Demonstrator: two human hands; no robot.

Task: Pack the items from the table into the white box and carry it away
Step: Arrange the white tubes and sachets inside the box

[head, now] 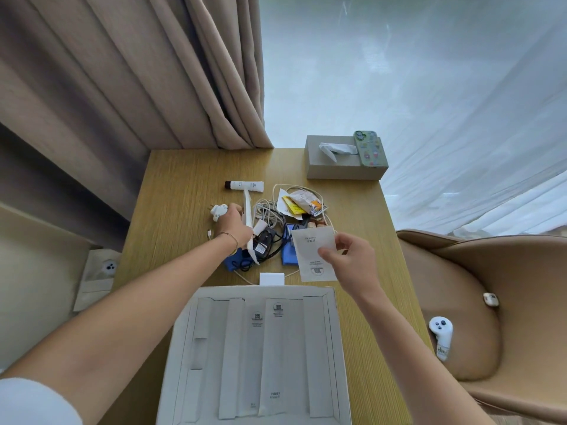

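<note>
The white box (pixel 333 348) lies open at the table's near edge, with several long white paper packets (pixel 271 348) laid flat inside. My right hand (pixel 348 260) pinches a flat white paper packet (pixel 313 256) just above the box's far rim. My left hand (pixel 233 225) reaches into the pile and closes on a long thin white wrapped item (pixel 248 210). Beside it lie a white plug adapter (pixel 218 211), a white tube with a black cap (pixel 245 185), tangled cables (pixel 270 213), a black charger (pixel 264 239), blue pouches (pixel 289 256) and snack wrappers (pixel 302 202).
A grey tissue box (pixel 334 170) with a green phone (pixel 369 148) on top stands at the table's far right corner. A tan chair (pixel 491 302) on the right holds a white controller (pixel 441 335). Beige curtains hang behind; a white card (pixel 271 279) lies by the box.
</note>
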